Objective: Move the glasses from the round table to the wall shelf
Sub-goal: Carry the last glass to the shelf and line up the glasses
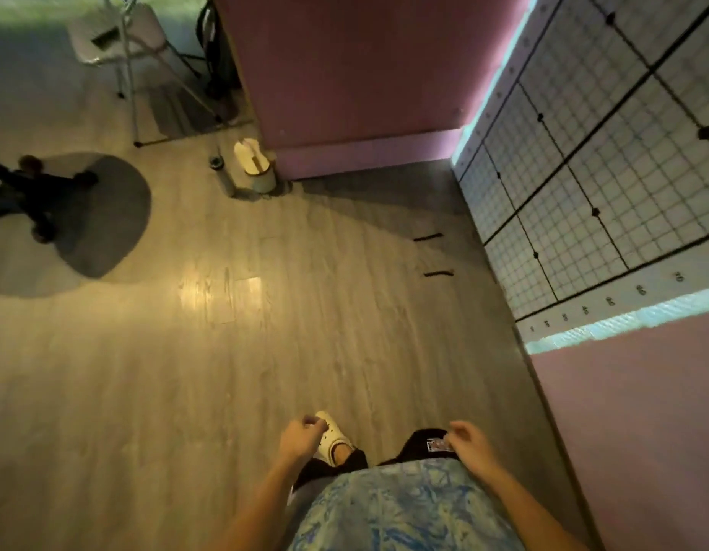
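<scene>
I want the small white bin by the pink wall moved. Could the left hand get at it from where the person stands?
Probably not yet. The left hand is down at the person's waist, and open floor separates it from the white bin. Nothing blocks the walk.

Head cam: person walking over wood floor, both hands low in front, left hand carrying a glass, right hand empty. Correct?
Not quite. The head view shows the left hand loosely curled with no glass in it; no glasses appear anywhere in frame. The rest holds: the right hand is empty too, and both hang low over the wood floor.
</scene>
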